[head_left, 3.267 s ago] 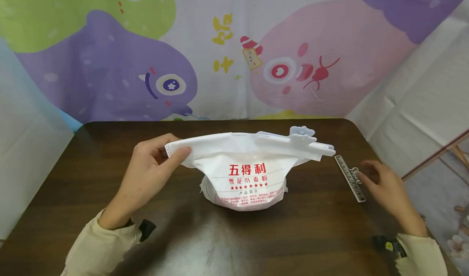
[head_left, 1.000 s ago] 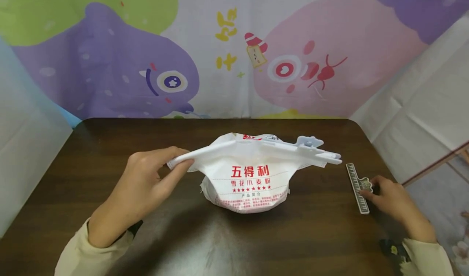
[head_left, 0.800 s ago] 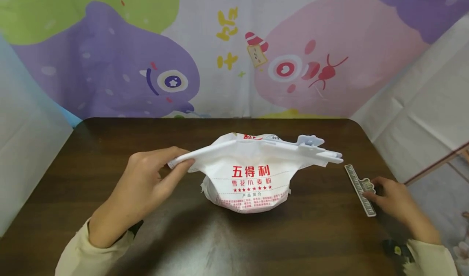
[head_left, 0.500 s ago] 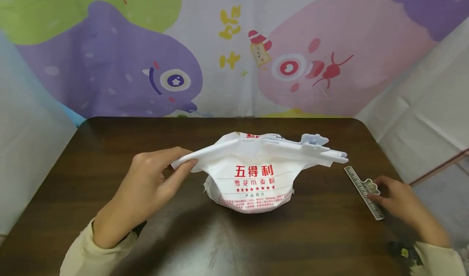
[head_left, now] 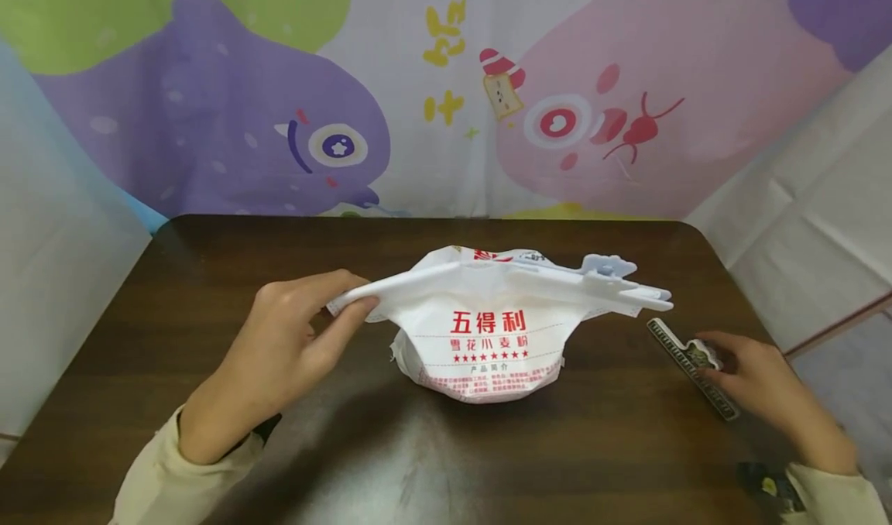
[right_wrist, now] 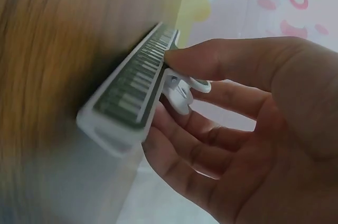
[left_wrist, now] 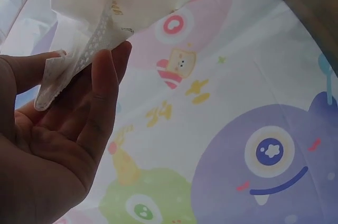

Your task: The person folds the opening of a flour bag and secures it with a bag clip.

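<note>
A white flour bag [head_left: 488, 355] with red lettering stands mid-table, its top folded over into a flat strip. My left hand [head_left: 279, 347] pinches the strip's left corner between thumb and fingers; the left wrist view shows that perforated corner of the bag [left_wrist: 90, 39] held close. On the strip's right part sits a pale blue-white sealing clip [head_left: 609, 266], its end jutting past the bag. At the right, my right hand [head_left: 763, 378] grips a long clip [head_left: 686, 362] with a piano-key pattern. In the right wrist view, my thumb presses the clip [right_wrist: 132, 86] near its handle, fingers beneath.
The dark wooden table [head_left: 334, 463] ends at a cartoon-printed curtain [head_left: 446, 161] behind. White cloth walls [head_left: 815, 192] close in both sides. A dark strap [head_left: 766, 486] is worn at the right wrist.
The piano-patterned clip lay on the table with my right hand beside it; now the hand holds it, tilted. The bag's folded strip has tipped, showing print behind. My left hand keeps its pinch.
</note>
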Available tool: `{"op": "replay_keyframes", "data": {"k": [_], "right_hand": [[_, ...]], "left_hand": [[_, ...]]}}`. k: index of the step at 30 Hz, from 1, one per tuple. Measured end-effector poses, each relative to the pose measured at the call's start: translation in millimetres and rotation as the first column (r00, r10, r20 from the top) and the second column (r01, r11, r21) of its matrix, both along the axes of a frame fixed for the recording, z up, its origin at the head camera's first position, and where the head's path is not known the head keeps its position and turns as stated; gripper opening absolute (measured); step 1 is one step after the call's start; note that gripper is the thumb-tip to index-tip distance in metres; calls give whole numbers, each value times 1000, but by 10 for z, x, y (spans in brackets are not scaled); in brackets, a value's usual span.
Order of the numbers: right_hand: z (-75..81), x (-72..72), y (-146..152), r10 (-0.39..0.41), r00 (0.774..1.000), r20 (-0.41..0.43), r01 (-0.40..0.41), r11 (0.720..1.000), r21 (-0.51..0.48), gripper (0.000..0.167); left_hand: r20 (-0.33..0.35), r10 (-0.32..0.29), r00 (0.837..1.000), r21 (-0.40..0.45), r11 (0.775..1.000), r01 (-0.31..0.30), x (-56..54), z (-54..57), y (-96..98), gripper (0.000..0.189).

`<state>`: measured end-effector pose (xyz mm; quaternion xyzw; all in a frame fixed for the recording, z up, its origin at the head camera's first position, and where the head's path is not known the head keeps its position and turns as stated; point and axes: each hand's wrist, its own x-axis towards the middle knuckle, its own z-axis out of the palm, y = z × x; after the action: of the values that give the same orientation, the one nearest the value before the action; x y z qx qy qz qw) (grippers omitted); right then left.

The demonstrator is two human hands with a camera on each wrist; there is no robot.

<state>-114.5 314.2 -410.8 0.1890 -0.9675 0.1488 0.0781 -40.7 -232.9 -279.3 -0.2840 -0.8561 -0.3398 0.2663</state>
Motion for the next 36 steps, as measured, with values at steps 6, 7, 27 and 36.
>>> {"op": "replay_keyframes", "data": {"k": [6,7,27,36], "right_hand": [[26,3,-149,-15,1000,5,15,1000,19,37],[34,7,-153,-17,1000,-4,17,1000,21,36],[346,120,-327,-47,981,-189,34,997,-71,25],[576,300,-403,-50,975,-217,38,997,-62,29]], "left_hand": [[27,-22,999,17,1000,22,-6,-7,-26,6],[30,-25,999,17,1000,25,-5,-6,-23,6],[54,4,999,-5,1000,-4,-5,-24,-25,8],[39,-11,999,3,1000,11,-20,-35,-8,14]]}}
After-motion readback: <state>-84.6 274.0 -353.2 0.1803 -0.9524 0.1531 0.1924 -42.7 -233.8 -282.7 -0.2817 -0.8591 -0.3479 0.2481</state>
